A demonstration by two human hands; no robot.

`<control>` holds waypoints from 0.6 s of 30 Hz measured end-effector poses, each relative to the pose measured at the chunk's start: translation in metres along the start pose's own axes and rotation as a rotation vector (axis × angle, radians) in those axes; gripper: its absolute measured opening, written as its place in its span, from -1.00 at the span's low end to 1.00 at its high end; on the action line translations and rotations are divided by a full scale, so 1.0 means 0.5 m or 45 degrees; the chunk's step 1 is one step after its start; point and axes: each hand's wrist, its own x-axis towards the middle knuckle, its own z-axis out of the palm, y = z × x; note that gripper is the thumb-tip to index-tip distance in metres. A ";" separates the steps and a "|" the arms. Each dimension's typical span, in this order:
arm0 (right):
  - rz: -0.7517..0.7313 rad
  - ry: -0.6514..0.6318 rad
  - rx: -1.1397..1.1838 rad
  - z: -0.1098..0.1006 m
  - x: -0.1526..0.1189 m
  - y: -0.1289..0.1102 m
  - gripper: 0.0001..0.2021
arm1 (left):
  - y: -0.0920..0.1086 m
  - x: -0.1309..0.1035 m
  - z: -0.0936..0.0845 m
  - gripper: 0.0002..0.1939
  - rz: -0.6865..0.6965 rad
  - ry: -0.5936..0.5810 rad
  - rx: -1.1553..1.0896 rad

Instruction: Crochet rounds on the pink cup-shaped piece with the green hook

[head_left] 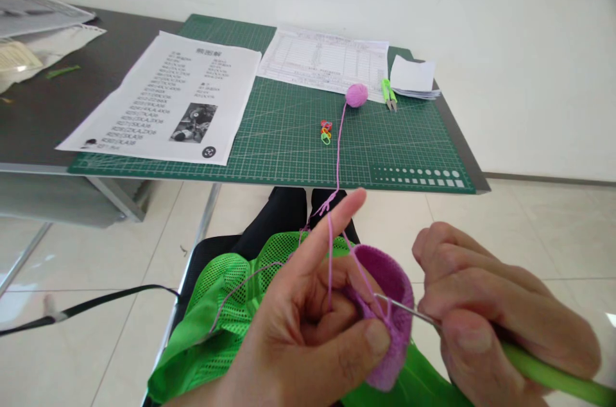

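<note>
My left hand (327, 311) pinches a pink crocheted piece (392, 346), a rounded cup shape with its opening facing up. Pink yarn (338, 150) passes over the raised index finger of that hand and down to the work. In my right hand (495, 311) is a crochet hook (553, 372) with a green handle and a metal shaft. The hook's tip sits at the edge of the crocheted piece with yarn looped on it. From the table, the yarn runs back to a small pink ball (357, 95).
A green cutting mat (289, 137) covers much of the dark table. On it lie a printed pattern sheet (192, 73), a printed form (322, 60), colourful stitch markers (326, 131), green thread snips (389, 95) and a paper stack (412, 76). Green mesh cloth (226, 291) covers my lap.
</note>
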 end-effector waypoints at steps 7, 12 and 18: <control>-0.178 -0.022 0.053 -0.002 0.042 -0.005 -0.63 | -0.009 0.004 0.001 -0.20 0.063 -0.045 0.025; -0.228 -0.052 -0.249 -0.003 0.042 -0.025 -0.76 | -0.016 0.004 0.001 -0.20 0.088 -0.032 -0.028; -0.223 0.030 -0.156 -0.008 0.040 -0.027 -0.57 | -0.008 0.003 -0.007 -0.22 0.052 -0.097 0.087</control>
